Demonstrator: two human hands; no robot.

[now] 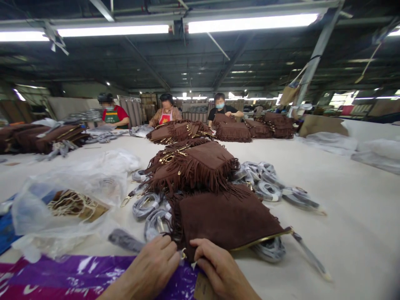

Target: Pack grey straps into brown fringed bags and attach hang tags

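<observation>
A dark brown suede bag (225, 216) with fringe and a gold zip lies flat in front of me. My left hand (156, 260) is closed at its near left corner, fingers curled; what they grip is hidden. Fingers of my right hand (215, 264) are bent in a pinch over the bag's near edge. Between the hands shows a small gold metal fitting (183, 253). Under my right hand is a brown card tag (204, 287). Beneath both hands lies a shiny purple plastic sheet (78, 275).
More fringed bags (200, 162) are piled just beyond. Coiled straps in grey wrap (146, 206) surround them on the white table (343, 216). At left, a clear plastic bag (34, 208) holds cord (73, 204). Three co-workers (220, 112) stand across the table.
</observation>
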